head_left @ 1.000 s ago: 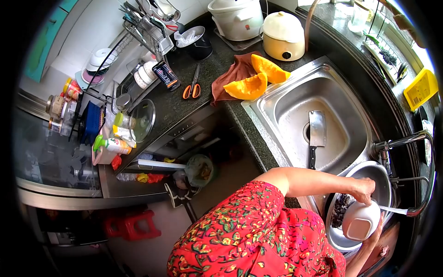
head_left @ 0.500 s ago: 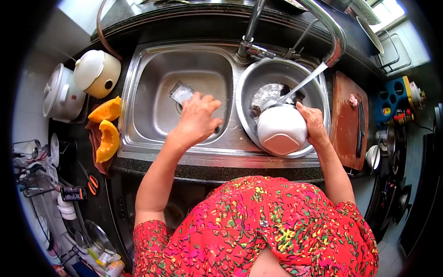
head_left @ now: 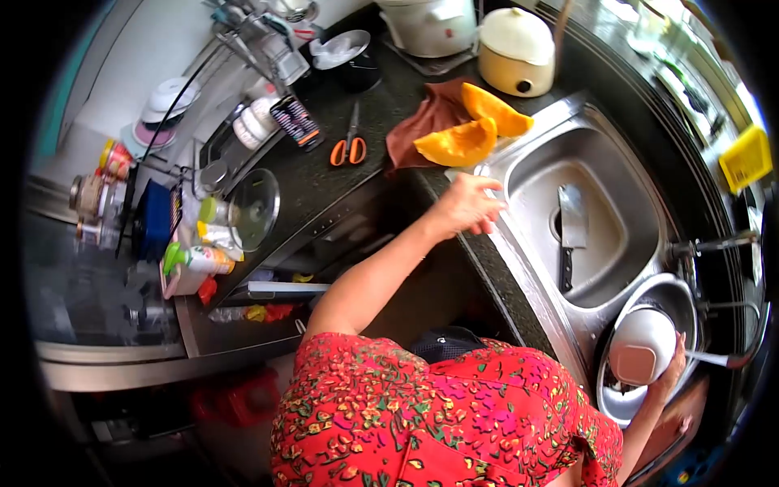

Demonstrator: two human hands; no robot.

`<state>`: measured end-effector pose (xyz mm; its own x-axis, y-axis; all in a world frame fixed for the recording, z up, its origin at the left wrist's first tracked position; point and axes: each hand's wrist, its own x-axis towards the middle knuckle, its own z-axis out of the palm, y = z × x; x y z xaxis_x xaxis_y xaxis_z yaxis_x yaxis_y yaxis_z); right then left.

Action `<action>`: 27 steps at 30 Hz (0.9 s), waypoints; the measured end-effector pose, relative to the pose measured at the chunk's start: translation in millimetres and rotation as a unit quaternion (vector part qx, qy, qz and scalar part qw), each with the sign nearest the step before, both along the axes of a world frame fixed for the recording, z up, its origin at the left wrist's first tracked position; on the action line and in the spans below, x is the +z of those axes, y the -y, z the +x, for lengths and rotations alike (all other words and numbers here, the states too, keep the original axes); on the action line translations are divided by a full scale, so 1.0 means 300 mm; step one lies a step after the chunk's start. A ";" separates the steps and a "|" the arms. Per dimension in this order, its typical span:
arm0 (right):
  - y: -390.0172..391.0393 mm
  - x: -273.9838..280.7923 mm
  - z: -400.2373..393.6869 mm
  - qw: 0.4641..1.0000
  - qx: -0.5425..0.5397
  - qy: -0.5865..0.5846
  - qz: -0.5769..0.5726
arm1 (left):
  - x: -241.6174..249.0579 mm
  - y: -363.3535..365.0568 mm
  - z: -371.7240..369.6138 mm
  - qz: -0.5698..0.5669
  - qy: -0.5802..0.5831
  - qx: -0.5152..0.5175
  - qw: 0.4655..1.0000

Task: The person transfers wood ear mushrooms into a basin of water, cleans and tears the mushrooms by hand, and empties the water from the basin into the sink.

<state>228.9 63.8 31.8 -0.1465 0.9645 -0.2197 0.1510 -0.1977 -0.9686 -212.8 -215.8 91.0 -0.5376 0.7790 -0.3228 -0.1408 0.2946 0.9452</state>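
My left hand [head_left: 468,206] is over the near edge of the steel sink, close to two orange pumpkin pieces [head_left: 458,144] on a brown cloth [head_left: 410,134]; its fingers are apart and hold nothing. A cleaver [head_left: 573,219] with a black handle lies in the sink basin [head_left: 527,183]. At the right, my right hand [head_left: 672,369] grips a white bowl [head_left: 643,334], tilted over a round metal basin [head_left: 610,406]. Dark pieces partly show beneath the bowl. Water runs from the faucet [head_left: 751,349] towards the bowl's far side.
Orange-handled scissors [head_left: 349,146] lie on the dark counter left of the cloth. A cream pot [head_left: 515,65] and a white cooker [head_left: 430,24] stand at the back. Bottles, a glass lid [head_left: 256,209] and a rack fill the left side. A brown board [head_left: 665,426] is partly hidden at lower right.
The view has swung left. My left hand has moved out of the sink basin to its near edge, by the pumpkin. My right hand still holds the white bowl over the metal basin.
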 end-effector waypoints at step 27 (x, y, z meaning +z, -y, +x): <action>-0.290 -0.043 -0.031 0.992 0.039 0.013 -0.122 | -0.126 0.782 -1.003 -0.454 -0.335 0.442 0.697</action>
